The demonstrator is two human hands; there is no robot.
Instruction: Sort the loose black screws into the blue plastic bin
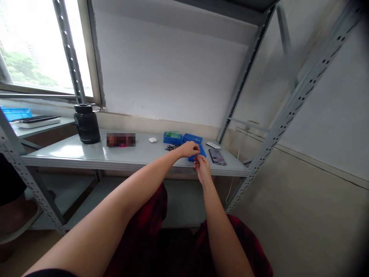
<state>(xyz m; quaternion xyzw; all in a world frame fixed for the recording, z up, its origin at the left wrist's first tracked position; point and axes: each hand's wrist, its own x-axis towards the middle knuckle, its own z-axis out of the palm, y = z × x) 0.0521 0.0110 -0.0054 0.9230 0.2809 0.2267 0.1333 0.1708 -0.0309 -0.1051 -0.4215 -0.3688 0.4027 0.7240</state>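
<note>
- Our left hand (188, 149) is over the front blue tray (203, 152); our right hand (203, 165) is at its near side.
- Both hands curl narrow, their fingertips near each other; we cannot tell whether either grips anything.
- Small dark pieces (170, 147) lie left of the tray.
- We judge this fine fingertip work; the next move calls for a light, steady touch.

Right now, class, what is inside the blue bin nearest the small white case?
Green, plastic-looking material shows at the top of the blue bin; anything beneath that is covered and cannot be seen.
</note>
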